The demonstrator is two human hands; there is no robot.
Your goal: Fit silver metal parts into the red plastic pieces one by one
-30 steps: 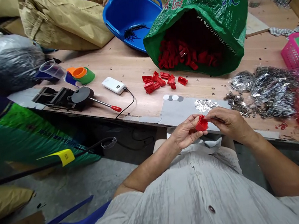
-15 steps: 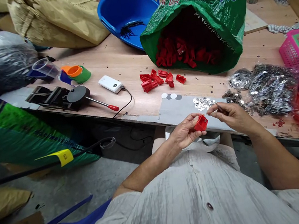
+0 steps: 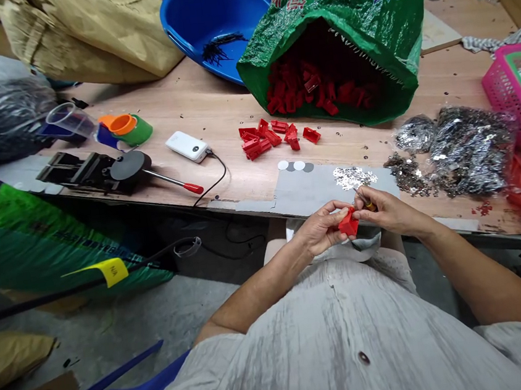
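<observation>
My left hand [image 3: 323, 228] is closed on a small red plastic housing [image 3: 349, 225], held just in front of the table edge above my lap. My right hand [image 3: 386, 211] has its fingertips at the housing's right side. Tucked in that hand is a small tool with a yellowish handle [image 3: 370, 206] and a thin metal tip; its exact kind is hard to make out. Beyond my hands, a heap of small silvery metal pieces [image 3: 353, 177] lies on a grey sheet [image 3: 295, 192]. Farther back is a loose group of red plastic housings [image 3: 255, 148].
A green sack [image 3: 390, 104] lies open with many red housings inside. Behind stands a blue basin [image 3: 183, 38]. At left are a black lever device [image 3: 129, 165] and a white power bank [image 3: 187, 145]. Bagged metal pieces [image 3: 472, 148] and a pink basket [image 3: 500, 86] stand right.
My right hand has moved left to the red housing, and the tool's yellowish handle now shows. The housing has turned in my left hand. The whole view has shifted slightly.
</observation>
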